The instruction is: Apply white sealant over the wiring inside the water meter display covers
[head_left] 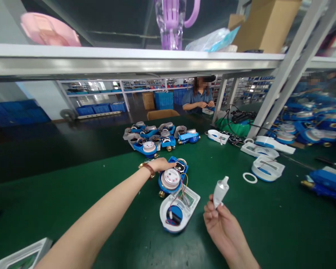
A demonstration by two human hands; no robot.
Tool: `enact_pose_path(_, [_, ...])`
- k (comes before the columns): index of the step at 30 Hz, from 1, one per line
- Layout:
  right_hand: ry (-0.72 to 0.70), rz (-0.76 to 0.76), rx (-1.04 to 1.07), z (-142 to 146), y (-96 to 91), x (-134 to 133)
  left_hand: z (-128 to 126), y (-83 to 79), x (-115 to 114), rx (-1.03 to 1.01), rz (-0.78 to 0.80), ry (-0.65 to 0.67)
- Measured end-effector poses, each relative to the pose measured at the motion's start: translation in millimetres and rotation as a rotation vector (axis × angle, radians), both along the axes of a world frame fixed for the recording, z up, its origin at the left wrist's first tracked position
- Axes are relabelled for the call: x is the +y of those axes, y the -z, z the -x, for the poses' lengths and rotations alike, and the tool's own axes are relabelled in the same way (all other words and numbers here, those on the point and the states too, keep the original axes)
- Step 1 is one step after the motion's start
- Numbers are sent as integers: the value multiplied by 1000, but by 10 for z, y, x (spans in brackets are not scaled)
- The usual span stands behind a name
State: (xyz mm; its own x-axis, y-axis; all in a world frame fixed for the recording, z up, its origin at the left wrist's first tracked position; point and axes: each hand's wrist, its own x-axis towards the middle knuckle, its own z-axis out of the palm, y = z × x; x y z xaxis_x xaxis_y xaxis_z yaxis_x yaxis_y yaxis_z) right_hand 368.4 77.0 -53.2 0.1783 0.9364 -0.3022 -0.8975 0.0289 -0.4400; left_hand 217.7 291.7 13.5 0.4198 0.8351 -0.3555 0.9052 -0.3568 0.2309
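Right hand [221, 220] at the near edge of the tabletop, palm up, fingers closed on a small white tube [220, 191], nozzle pointing up. Tube is off the surface, just right of the open meter.

Left hand [162, 164] reaches in from the near left, fingers curled over the far side of a blue meter [172, 178] and gripping it. Brown wrist strap [148, 168] on that arm. Meter sits mid-tabletop, dial facing up, brass fitting at its lower left. Its white cover [179, 211] lies flipped open on the near side, touching it and joined to it by coloured wires.

Surface: green mat [100, 194], with a dark strip [58, 149] running along its far-left side. A cluster of more blue meters [159, 138] sits toward the far edge. On the right side: several white housings [267, 168], and a loose white ring [249, 178] beside them. White tray [22, 256] at the near left corner.

Room: a grey shelf [128, 56] runs overhead, carrying a purple bottle [170, 22], a pink lid-like item [49, 30], a plastic bag [212, 39] and a cardboard box [266, 22]. A co-worker [198, 99] in a blue shirt sits beyond the far edge, hands on something small. Blue crates [100, 108] are stacked on racks behind.
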Motion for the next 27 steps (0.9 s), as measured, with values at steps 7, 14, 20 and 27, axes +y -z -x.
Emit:
enact_pose_path(7, [-112, -10, -63, 290, -66, -77, 1324, 194, -1259, -260, 197, -356])
enact_pose_path(14, [-366, 57, -36, 721, -239, -311, 2218, 134, -2207, -68, 37, -608])
enact_pose_path(20, [-479, 152, 53, 1144, -228, -724, 2686, -2, -2802, 98, -87, -578])
enact_pose_path(27, [-542, 226, 137, 1459, -248, -1076, 2274, -107, -3049, 11, -278, -259])
